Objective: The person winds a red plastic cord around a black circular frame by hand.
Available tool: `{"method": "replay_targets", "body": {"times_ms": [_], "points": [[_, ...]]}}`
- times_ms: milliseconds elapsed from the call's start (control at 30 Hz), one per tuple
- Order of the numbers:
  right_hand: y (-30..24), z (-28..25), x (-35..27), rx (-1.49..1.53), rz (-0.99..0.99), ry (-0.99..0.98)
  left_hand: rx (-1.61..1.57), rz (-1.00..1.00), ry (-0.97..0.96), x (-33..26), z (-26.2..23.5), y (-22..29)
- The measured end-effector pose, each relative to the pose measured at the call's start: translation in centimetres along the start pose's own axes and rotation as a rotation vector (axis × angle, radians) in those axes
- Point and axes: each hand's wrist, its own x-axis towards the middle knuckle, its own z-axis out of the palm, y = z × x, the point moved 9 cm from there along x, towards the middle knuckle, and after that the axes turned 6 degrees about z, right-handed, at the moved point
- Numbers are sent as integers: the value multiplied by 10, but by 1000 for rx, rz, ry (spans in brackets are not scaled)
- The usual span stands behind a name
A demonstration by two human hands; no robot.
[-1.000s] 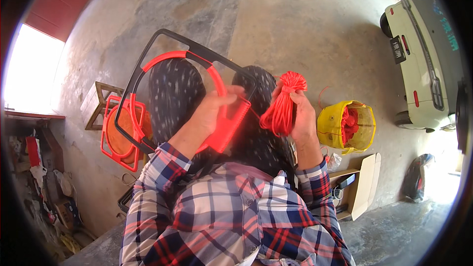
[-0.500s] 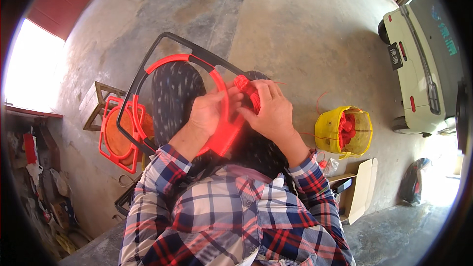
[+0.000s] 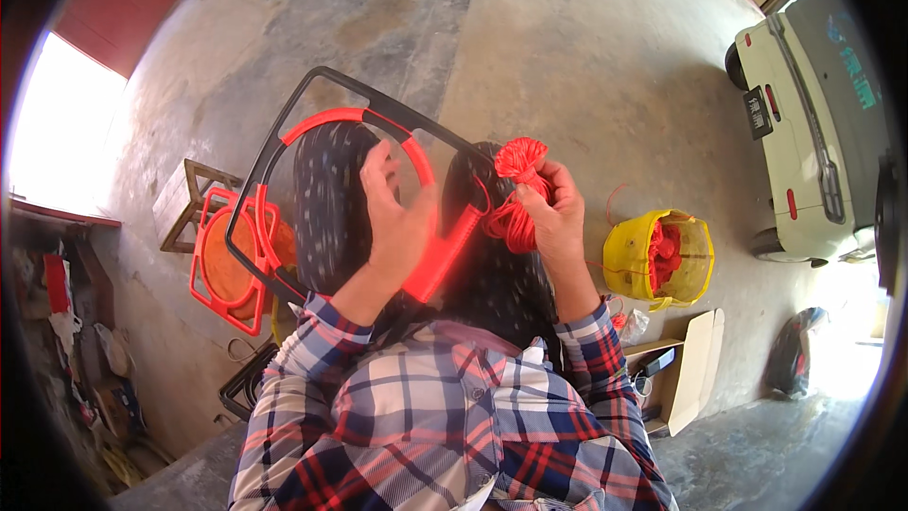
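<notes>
Two hands work over my lap, and between them sits a black chair frame (image 3: 284, 128) partly wound in red cord. My left hand (image 3: 397, 227) lies against the wrapped red stretch of the frame (image 3: 445, 246), which runs from about one o'clock down to seven o'clock of that hand; the fingers are spread and half open, pressing on the wrapping more than clenching it. My right hand (image 3: 558, 218), at three o'clock from the left one, has its fingers closed around a bundle of red cord (image 3: 518, 189), whose looped top stands up at twelve o'clock above the knuckles.

I judge the bundle light and soft — it squashes under the grip, and loose strands could slip out, so I would pinch it at its waist, where the hand holds it now. The frame looks stiff and thin, likely light for its size but awkward; the bare black rail near eleven o'clock seems the firmest hold, since the wound cord may slide under pressure.

On the concrete floor (image 3: 567, 47), a yellow basket (image 3: 657, 260) with more red cord sits at three o'clock of the right hand, well apart. An orange and red frame (image 3: 227, 270) rests at nine o'clock, beside a small wooden stool (image 3: 194, 203).
</notes>
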Motion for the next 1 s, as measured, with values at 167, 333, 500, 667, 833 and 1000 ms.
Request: {"method": "replay_targets", "body": {"times_ms": [167,333,500,667,833,1000], "points": [[2,3,-4,264,127,-78,757,825,-448,-29,57,54],[32,10,2,-335,117,71,612,699,-445,-22,59,41],[37,12,-2,-34,238,72,712,633,-486,-18,58,32],[5,35,-20,12,36,-192,786,698,-531,-20,72,35],[-11,24,-10,49,53,-108,543,623,-496,-18,58,38],[-44,42,-6,-677,-241,-197,563,869,-468,-38,62,67]]}}
